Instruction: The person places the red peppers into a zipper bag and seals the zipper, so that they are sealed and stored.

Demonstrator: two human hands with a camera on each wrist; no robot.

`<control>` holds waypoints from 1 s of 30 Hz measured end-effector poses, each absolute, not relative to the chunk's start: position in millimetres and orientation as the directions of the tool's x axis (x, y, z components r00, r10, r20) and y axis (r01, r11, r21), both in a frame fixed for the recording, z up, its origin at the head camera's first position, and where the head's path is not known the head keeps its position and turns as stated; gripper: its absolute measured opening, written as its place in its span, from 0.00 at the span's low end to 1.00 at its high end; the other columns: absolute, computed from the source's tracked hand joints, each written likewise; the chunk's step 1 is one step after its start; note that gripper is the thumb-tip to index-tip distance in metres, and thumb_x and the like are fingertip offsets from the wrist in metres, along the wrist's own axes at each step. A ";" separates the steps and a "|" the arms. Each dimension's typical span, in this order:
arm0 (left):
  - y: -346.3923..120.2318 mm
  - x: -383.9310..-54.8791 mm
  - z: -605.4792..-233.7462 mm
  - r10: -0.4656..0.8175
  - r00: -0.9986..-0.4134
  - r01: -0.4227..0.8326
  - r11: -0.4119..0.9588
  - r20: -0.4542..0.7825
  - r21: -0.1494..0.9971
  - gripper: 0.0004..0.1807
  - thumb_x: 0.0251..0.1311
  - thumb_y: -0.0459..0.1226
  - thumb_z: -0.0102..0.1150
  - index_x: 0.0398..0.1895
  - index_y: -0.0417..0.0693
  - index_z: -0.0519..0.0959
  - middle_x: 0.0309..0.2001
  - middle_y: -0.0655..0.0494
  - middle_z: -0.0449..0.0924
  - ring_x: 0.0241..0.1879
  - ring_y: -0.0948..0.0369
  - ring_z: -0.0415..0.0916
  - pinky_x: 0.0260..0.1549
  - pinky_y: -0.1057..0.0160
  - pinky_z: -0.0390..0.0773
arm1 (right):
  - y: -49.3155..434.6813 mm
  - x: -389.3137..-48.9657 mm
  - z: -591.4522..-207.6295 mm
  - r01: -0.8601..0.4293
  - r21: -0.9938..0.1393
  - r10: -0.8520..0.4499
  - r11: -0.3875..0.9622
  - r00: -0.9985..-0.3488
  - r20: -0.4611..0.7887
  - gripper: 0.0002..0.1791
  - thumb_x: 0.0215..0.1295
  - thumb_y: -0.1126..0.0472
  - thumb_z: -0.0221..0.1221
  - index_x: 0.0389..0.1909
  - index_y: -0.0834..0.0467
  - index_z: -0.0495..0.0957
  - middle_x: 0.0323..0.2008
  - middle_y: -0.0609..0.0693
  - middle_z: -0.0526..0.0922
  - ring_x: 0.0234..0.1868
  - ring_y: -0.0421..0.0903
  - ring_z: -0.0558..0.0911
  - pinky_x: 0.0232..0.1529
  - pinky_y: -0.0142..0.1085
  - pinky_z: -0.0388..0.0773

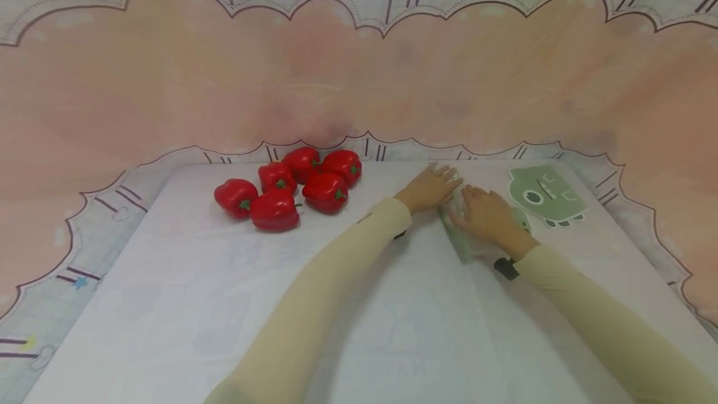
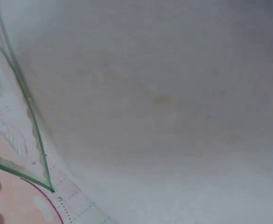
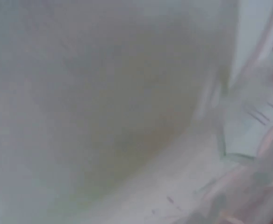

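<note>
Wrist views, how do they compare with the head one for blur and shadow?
Head: peppers fairly clear, soft shadow beside the left sleeve on the table; left wrist: mostly dim grey, but the bag's green edge is fairly crisp; right wrist: blurriest, hazy, its green lines soft.

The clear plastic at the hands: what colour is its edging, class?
Green; the edging shows best in the left wrist view.

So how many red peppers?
6: one red pepper far left, one nearest the front, one behind that, one at the back, another to its right, one in front of those two.
</note>
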State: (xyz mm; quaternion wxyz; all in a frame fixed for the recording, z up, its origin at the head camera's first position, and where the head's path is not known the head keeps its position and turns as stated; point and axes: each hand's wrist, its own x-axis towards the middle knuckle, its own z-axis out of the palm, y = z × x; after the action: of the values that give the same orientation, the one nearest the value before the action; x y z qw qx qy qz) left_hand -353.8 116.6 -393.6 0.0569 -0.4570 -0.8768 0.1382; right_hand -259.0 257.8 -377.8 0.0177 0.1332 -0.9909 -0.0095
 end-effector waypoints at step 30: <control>97.8 -336.0 -380.0 0.850 -0.418 0.760 0.521 0.321 -0.389 0.13 0.67 0.34 0.46 0.50 0.55 0.76 0.56 0.58 0.77 0.58 0.59 0.72 0.67 0.59 0.63 | 261.3 -242.8 -333.7 -0.455 0.295 -0.527 0.840 -0.814 0.244 0.26 0.57 0.47 0.57 0.42 0.68 0.78 0.35 0.62 0.82 0.37 0.60 0.81 0.41 0.55 0.78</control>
State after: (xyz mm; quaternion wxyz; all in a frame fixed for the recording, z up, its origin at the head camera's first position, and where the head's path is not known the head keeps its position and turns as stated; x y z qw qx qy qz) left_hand -336.0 97.8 -380.0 0.2443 -0.4809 -0.8370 0.0917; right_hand -242.8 261.3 -333.7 0.1596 0.2595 -0.9458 -0.1121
